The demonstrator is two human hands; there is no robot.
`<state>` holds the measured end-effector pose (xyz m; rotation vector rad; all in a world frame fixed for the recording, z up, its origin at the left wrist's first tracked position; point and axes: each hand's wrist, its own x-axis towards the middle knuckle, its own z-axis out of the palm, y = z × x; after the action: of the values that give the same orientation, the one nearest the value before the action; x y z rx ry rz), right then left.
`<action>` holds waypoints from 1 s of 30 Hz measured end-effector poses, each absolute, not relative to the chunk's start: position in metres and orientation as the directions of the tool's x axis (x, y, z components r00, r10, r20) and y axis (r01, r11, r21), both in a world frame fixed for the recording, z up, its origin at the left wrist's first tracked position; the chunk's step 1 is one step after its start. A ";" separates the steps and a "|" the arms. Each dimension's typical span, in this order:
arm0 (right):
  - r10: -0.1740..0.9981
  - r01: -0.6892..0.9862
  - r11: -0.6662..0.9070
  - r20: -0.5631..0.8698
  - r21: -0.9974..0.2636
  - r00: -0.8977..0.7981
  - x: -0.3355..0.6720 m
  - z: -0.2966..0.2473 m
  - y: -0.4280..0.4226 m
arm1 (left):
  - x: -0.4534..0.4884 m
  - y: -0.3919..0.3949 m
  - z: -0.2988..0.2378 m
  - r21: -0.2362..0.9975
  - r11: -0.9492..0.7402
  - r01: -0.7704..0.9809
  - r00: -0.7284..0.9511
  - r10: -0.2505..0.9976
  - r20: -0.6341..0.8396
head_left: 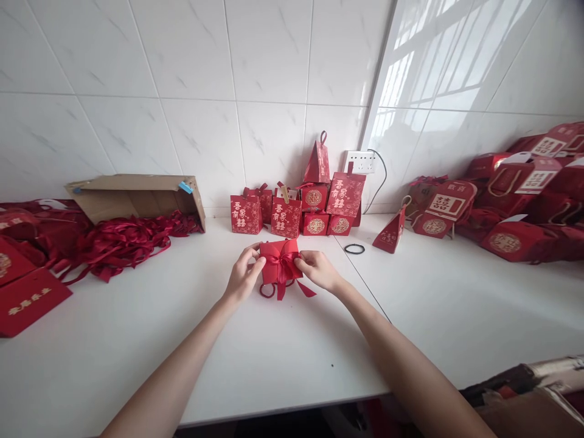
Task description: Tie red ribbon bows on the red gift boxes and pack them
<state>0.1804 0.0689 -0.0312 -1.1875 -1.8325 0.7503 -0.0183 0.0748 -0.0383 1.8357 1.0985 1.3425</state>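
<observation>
A small red gift box [272, 250] sits between my hands above the white table, its top crossed by a red satin ribbon tied in a bow [286, 263]. The ribbon's tails hang down the near side, and a dark red cord loop [267, 291] shows below the box. My left hand [245, 272] is closed on the box's left side, thumb in front and fingers behind. On the right side, my right hand [320, 269] grips the box beside the bow, its thumb at the edge and its other fingers partly hidden.
Several red boxes [286, 218] stand by the tiled wall. An open cardboard carton [137, 182] spills red ribbons [123, 246] at left. More boxes [515, 237] pile up at right. A black ring [354, 249] and a triangular box [390, 233] lie nearer, below a power strip [360, 161].
</observation>
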 end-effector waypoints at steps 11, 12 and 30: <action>0.922 0.459 0.382 0.301 -0.802 -0.242 0.181 -0.032 0.070 | -0.018 0.079 -0.041 0.816 -0.474 0.330 0.051 0.873 0.486; 0.923 0.462 0.380 0.299 -0.801 -0.240 0.181 -0.032 0.070 | -0.019 0.079 -0.041 0.809 -0.481 0.338 0.059 0.868 0.492; 0.911 0.471 0.411 0.364 -0.781 -0.192 0.181 -0.034 0.073 | -0.021 0.084 -0.044 0.755 -0.539 0.373 0.065 0.827 0.559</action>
<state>0.1807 0.0727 -0.0345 -1.1913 -1.8198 0.6542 -0.0208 0.0841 -0.0445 1.9369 1.1934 1.4758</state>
